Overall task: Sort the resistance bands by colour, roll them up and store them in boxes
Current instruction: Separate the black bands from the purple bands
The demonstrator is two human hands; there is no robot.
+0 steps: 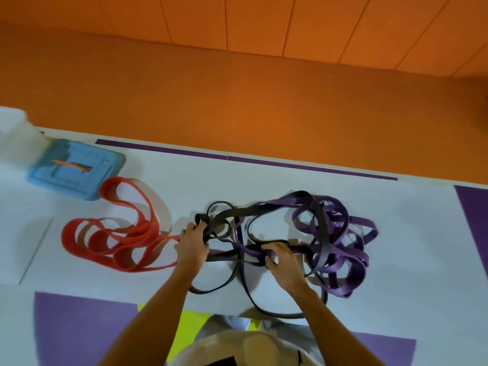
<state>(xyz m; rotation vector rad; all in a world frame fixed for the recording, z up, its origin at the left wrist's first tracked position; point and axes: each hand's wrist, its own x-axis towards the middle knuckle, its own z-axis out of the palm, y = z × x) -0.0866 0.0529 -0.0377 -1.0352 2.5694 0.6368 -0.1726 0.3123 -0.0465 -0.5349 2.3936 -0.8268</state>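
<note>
The red resistance bands (111, 241) lie in their own loose heap on the white mat (409, 247), just below the blue lidded box (76, 170), so that colour looks sorted. The black bands (224, 217) and the purple bands (340, 249) are knotted together, black strands running through the purple pile. The left hand (192, 245) curls its fingers round a gathered bunch of black loops, seemingly anchoring them. The right hand (285, 262) pinches a strand where the two colours cross, though from here I cannot tell which colour. Held apart like this, the hands seem ready to tease black from purple.
</note>
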